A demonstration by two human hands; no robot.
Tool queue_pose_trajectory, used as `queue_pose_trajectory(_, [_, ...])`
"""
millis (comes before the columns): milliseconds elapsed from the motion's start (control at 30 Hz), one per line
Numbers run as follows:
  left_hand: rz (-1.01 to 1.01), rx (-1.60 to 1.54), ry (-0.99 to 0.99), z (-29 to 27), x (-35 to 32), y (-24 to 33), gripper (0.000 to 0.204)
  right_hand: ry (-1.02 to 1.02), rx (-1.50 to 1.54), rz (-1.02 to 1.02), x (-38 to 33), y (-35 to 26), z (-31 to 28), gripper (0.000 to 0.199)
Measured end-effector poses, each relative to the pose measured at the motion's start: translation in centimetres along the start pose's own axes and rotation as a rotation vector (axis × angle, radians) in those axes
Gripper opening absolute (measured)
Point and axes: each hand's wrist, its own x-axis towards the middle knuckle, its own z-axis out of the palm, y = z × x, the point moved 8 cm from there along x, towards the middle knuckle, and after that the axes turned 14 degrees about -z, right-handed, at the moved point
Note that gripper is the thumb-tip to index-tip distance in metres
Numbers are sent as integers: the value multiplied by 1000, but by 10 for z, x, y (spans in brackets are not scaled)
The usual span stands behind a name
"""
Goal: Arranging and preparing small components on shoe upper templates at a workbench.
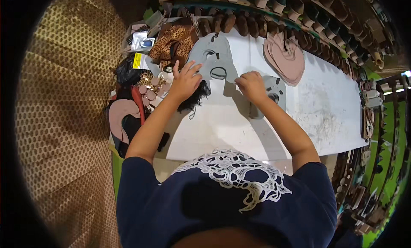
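A grey cut-out piece [227,57], shaped like a shoe upper with openings, lies on the white table before me. Small black strips stick to it, and a black-edged opening shows near its lower edge. My left hand [185,82] rests at its left side, fingers spread. At the lower right corner, my right hand [252,86] has its fingers pinched together on the piece's edge. Partly behind my right hand and forearm lies another grey piece [274,83] with black strips. Black threads [198,98] hang in a tuft beside my left wrist.
Stacked pink cut-outs [286,59] lie at the back right of the white table [317,111]. Leopard-print fabric [177,40], small packets, gold trimmings, a red-handled tool [138,100] and a pink curved piece [122,115] crowd the left. Racks of shoes [295,16] line the back.
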Motion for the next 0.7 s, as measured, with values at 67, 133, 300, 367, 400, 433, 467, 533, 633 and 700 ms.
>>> queue_pose_trajectory(67, [32,-80,-34,-7,-21,17,7,-37,0,-105,-20,-21,-2,11])
queue_pose_trajectory(133, [25,-81,-51,-8,-48,31,7,-134,40,-83,-42,-36,3,14])
queue_pose_trajectory(300, [22,-114,-185,-7,-112,61,10,-175,96,-133,-87,-80,8,17])
queue_pose_trajectory(367, [-45,-133,-235,-9,-130,66,11,-199,123,-131,-101,-91,9,17])
queue_pose_trajectory(400, [-45,-135,-240,-14,-139,71,11,-231,138,-150,-111,-97,11,16])
queue_pose_trajectory(433, [-105,-167,-286,-19,-145,74,12,-264,157,-171,-116,-105,12,15])
queue_pose_trajectory(467, [-165,-199,-332,-22,-152,75,12,-267,162,-171,-121,-111,9,15])
queue_pose_trajectory(533, [-169,-193,-381,-23,-166,79,11,-321,276,-191,-127,-123,7,18])
queue_pose_trajectory(633, [-183,-202,-438,-23,-173,85,28,-253,342,-89,-129,-117,12,25])
queue_pose_trajectory(700, [-232,-194,-423,-12,-163,89,32,-170,341,-39,-121,-114,21,28])
